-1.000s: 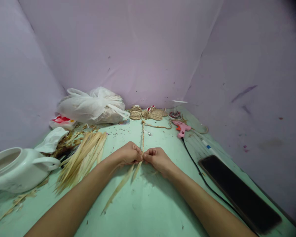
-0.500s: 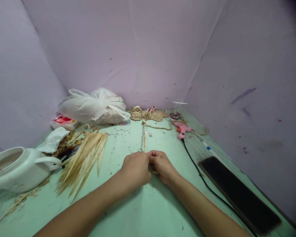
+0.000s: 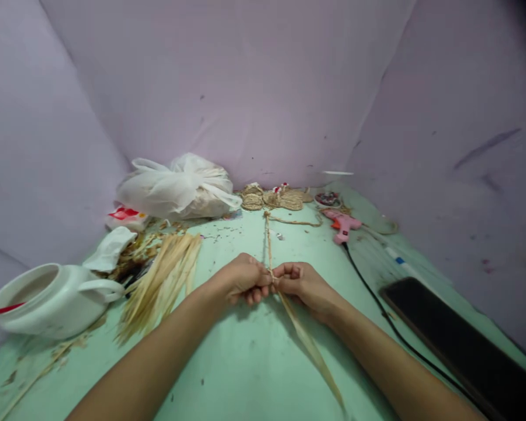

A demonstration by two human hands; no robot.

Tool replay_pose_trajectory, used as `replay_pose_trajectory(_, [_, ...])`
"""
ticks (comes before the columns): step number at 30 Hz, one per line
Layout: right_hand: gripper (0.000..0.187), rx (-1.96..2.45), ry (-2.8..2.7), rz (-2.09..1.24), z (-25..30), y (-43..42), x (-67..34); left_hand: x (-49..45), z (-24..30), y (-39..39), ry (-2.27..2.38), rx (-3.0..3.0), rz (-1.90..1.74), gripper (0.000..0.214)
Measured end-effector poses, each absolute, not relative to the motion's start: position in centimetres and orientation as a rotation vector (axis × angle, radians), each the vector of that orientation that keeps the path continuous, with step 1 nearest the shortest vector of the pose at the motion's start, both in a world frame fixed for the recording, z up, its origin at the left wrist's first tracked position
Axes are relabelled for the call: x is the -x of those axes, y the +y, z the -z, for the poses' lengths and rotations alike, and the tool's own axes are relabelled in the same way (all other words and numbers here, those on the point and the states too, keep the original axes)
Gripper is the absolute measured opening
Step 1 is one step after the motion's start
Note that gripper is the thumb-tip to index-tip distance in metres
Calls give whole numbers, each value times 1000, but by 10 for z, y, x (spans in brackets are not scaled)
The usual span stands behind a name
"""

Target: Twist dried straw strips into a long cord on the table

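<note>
My left hand (image 3: 242, 279) and my right hand (image 3: 304, 286) meet at the middle of the green table (image 3: 245, 374), both pinched on the near end of a thin braided straw cord (image 3: 268, 242). The cord runs away from me to woven straw pieces (image 3: 272, 200) at the back wall. A loose flat straw strip (image 3: 309, 345) trails from under my fingers toward me, between my forearms. A bundle of dry straw strips (image 3: 162, 280) lies just left of my left hand.
A white pot (image 3: 48, 298) stands at the left edge, a white plastic bag (image 3: 179, 187) at the back. On the right lie a pink glue gun (image 3: 342, 224) with a black cable (image 3: 377, 304) and a dark flat slab (image 3: 460, 345). Purple cloth walls enclose the table.
My hands shifted slightly and my left hand rolled off the right. The loose strips that trailed left a second ago now show as one strip trailing toward me on the right. The view shifted left.
</note>
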State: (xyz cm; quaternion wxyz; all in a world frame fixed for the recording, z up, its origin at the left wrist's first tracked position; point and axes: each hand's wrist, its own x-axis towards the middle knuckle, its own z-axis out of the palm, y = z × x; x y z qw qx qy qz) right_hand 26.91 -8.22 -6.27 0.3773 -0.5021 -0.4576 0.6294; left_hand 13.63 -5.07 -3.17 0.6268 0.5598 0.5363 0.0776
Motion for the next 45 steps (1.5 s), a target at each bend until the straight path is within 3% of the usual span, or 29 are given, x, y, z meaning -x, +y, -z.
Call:
replay_pose_trajectory(4, [6,1480,-1529,-1202,67,-85,-272,-139,39,-52,1455,-1484,-149,13])
replay_pose_trajectory(10, [15,1785,-1968,-441,53,-103,-269,-145,46,-57,1451,-1601,-313,14])
replay_pose_trajectory(19, [20,1797,-2262,-287,45,-128,-250,-146,28,-64,1342,-1323,-300,15])
replay_pose_trajectory(23, [13,1708,-2159,-467,46,-122,-256,-139,31,-57,1260,-1464,-236,7])
replay_pose_trajectory(26, [25,1719,-1700,-686,43,-108,-265,-133,32,-52,1181,-1452,-256,6])
replay_pose_trajectory(32, [18,1367,-978,-1649,48,-93,-264,-127,30,-49,1121,-1433,-214,7])
replay_pose_trajectory(45, [19,1450,-1171,-1379,73,-87,-266,-108,17,-40,1245,-1818,-41,17])
